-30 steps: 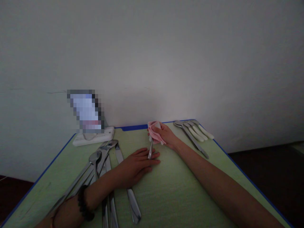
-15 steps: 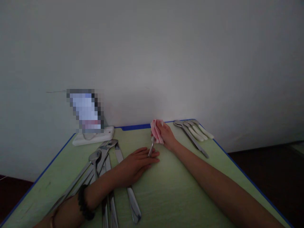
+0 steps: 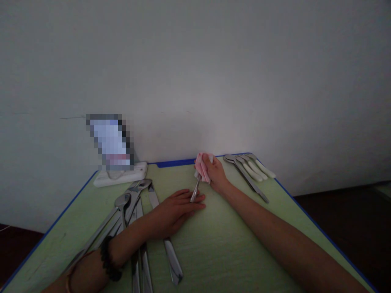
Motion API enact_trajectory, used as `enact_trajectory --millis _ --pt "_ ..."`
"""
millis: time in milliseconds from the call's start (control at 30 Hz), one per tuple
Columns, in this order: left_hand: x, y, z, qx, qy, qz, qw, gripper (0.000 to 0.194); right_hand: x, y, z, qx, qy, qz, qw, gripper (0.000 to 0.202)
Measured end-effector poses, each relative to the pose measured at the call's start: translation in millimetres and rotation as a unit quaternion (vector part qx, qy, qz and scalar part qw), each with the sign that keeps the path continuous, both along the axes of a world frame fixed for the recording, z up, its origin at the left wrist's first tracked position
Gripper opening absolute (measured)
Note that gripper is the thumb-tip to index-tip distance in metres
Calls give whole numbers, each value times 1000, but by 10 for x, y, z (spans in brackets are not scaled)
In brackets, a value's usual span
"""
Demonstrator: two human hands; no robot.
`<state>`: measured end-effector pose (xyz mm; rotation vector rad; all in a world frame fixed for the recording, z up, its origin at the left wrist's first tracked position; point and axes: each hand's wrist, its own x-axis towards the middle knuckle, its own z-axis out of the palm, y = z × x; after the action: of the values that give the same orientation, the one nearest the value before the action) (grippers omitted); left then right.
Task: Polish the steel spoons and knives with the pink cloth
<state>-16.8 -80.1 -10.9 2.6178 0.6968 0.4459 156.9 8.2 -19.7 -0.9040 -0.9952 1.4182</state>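
My right hand point(image 3: 216, 171) is closed round a pink cloth point(image 3: 202, 166), which wraps the upper part of a metal utensil point(image 3: 195, 192). The utensil's lower end slants down onto the fingers of my left hand point(image 3: 179, 211). That hand lies palm down on the table with its fingers stretched out, and its grip on the utensil, if any, does not show. Beneath and beside my left forearm lie several metal spoons and knives, among them a spoon point(image 3: 122, 200) and a knife point(image 3: 173, 262). The utensil's head is hidden by the cloth.
At the back right of the green table point(image 3: 232, 244) lie metal spoons point(image 3: 229, 158) and several utensils with white handles point(image 3: 265, 169). A blurred-out phone point(image 3: 111, 142) stands on a white base point(image 3: 120, 176) at the back left. A wall rises behind the table.
My right hand and the cloth have shifted slightly to the right, and a little more of the utensil's shaft shows under the cloth. My left hand has hardly moved.
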Motion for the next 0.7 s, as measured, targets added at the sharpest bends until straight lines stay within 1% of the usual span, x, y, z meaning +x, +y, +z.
enact_trajectory --millis 100,233,367,500,633,700 --pt "0 2 -13 -5 -9 7 1000 41 -19 -25 33 6 -2 -23 1000 44" --pt "7 5 -19 -7 -6 18 1000 40 -89 -103 84 -16 -6 -7 1000 44" --pt "16 6 -26 -3 -7 26 1000 40 -132 -163 95 -52 3 42 998 42" --pt "19 5 -29 -4 -24 32 999 39 -90 -152 102 -89 16 88 992 34" --pt "15 6 -3 -11 -24 25 999 39 -23 -105 103 -88 20 134 987 25" --pt "16 5 21 -15 -19 23 999 38 -12 -93 87 -79 16 146 986 23"
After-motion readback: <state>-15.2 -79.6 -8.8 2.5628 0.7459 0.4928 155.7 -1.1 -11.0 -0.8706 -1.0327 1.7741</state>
